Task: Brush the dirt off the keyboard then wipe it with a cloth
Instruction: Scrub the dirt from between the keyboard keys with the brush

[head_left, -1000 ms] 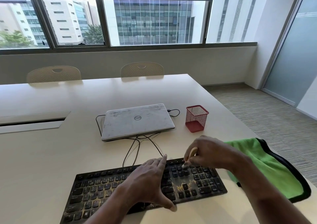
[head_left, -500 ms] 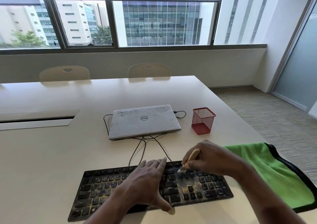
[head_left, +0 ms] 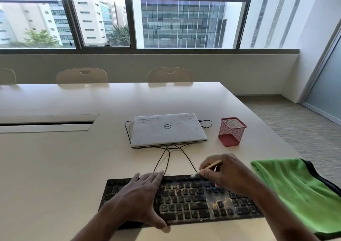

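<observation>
Just right of centre, low in the frame, a brush (head_left: 212,165) is pinched between the thumb and curled fingers of the right hand (head_left: 230,174). Its wooden handle is tilted up to the right, and its pale bristles are set at the far edge of the keyboard (head_left: 193,204). The left hand (head_left: 140,198) is laid flat on the keyboard's left half, with the fingers straight and close together and the thumb spread toward the near edge.

The black keyboard is placed across the lower middle of the frame, on a pale table (head_left: 55,167). Yellowish dirt (head_left: 219,202) is scattered over its keys and is thickest right of the middle. A green cloth (head_left: 295,191) with a dark border is spread at the lower right, just beside the keyboard's right end, over the table edge.

Behind the keyboard, thin cables (head_left: 184,154) are looped toward a closed white laptop (head_left: 166,129) at the centre. A red mesh cup (head_left: 231,132) is stood just right of the laptop. Pale chairs (head_left: 82,75) are lined along the table's far side, and windows (head_left: 184,23) with buildings outside are seen across the top.
</observation>
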`<state>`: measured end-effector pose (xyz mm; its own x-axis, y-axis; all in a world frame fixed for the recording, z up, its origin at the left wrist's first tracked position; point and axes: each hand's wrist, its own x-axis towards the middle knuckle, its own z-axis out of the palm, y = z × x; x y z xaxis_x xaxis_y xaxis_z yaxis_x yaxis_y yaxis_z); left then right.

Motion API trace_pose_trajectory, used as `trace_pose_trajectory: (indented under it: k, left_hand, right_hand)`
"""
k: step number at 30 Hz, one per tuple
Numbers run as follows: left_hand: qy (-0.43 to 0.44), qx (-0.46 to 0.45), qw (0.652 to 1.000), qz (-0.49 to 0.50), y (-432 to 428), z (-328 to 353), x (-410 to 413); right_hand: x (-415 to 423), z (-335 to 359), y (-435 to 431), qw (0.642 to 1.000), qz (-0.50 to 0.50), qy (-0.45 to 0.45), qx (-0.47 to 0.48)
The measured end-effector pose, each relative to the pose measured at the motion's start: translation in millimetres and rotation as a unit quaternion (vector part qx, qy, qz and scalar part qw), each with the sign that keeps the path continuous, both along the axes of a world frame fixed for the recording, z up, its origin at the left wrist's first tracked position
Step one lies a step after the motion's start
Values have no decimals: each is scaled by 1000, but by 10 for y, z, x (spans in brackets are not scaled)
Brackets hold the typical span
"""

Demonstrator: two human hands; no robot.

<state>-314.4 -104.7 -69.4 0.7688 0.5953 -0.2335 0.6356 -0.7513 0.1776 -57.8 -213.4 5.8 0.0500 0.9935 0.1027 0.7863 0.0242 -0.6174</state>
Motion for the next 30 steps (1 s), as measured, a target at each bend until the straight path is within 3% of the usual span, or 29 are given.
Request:
trace_pose_trajectory:
  k: [5, 12, 16, 23, 30]
  left_hand:
    - [7, -6, 1000, 5, 107, 26, -286]
    - [2, -35, 999, 36, 291, 65, -829]
    - [-25, -51, 997, 55, 364, 59, -1175]
    - [-92, -79, 990, 67, 383, -67, -1501]
    - [-142, -109, 982, 58, 393, -193, -1546]
  right_hand:
    - [-291, -37, 107, 999, -34, 29, 16]
    - [-842, -44, 346, 983, -118, 141, 28]
    - [-1189, -60, 478, 978, -111, 175, 10]
    - [-1656, -102, 614, 985, -83, 149, -18]
    - [-1953, -190, 691, 996, -55, 68, 1]
